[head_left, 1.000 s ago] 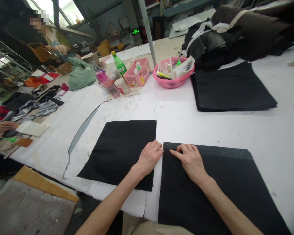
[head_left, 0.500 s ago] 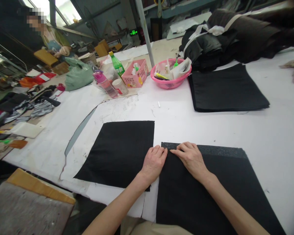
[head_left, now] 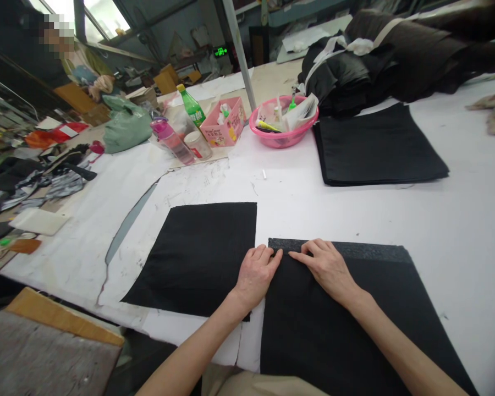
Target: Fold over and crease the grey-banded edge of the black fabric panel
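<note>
A large black sheet lies in front of me, with a dark grey textured strip along its far edge. My left hand rests at the sheet's far left corner, fingers curled, thumb touching the strip's lower edge. Just right of it, my right hand presses on the strip, thumb and index finger near each other; whether something thin is between them is too small to tell. Left of my hands lies a smaller black sheet, flat on the white table surface.
A stack of black sheets lies at the back right, before dark rolled fabric. Further left stand a pink basket, a pink box, a green bottle and a purple bottle. Beyond them is a person.
The whole view has shifted slightly left. My hands stay at the strip, with a slightly wider gap between left thumb and right fingertips.
</note>
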Demonstrator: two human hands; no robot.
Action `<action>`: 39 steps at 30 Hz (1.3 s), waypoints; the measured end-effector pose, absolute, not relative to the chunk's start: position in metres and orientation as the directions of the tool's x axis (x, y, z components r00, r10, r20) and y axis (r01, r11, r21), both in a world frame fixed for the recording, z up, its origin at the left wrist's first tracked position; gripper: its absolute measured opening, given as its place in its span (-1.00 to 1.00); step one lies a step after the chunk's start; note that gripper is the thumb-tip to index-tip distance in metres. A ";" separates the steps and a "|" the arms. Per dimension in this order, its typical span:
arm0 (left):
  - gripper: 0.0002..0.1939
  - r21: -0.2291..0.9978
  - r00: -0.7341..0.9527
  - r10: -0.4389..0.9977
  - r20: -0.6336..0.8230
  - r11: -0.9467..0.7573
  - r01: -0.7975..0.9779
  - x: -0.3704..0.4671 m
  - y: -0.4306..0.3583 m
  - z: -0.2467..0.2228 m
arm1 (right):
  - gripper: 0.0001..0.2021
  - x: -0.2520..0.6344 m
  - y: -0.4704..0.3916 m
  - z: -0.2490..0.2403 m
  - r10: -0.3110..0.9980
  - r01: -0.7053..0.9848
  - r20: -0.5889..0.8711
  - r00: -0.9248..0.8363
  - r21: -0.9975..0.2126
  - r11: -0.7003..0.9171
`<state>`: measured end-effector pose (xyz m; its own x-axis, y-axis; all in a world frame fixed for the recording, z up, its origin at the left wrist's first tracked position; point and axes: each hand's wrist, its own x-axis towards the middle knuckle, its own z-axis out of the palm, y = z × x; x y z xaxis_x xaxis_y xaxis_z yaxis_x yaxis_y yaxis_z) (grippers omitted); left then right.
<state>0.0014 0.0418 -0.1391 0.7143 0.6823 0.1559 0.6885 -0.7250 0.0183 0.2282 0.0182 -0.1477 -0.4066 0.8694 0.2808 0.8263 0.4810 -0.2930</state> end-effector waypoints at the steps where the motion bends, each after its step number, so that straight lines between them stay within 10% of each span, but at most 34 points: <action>1: -0.66 0.008 0.717 0.681 0.148 -0.726 0.688 0.001 0.042 -0.139 | -0.76 0.228 0.018 -0.148 0.869 0.827 0.281 -0.407 -0.290 0.481; 39: -0.63 -0.065 0.817 0.571 0.077 -0.815 0.576 0.018 0.044 -0.133 | -0.75 0.255 0.014 -0.147 0.853 0.816 0.291 -0.432 -0.275 0.508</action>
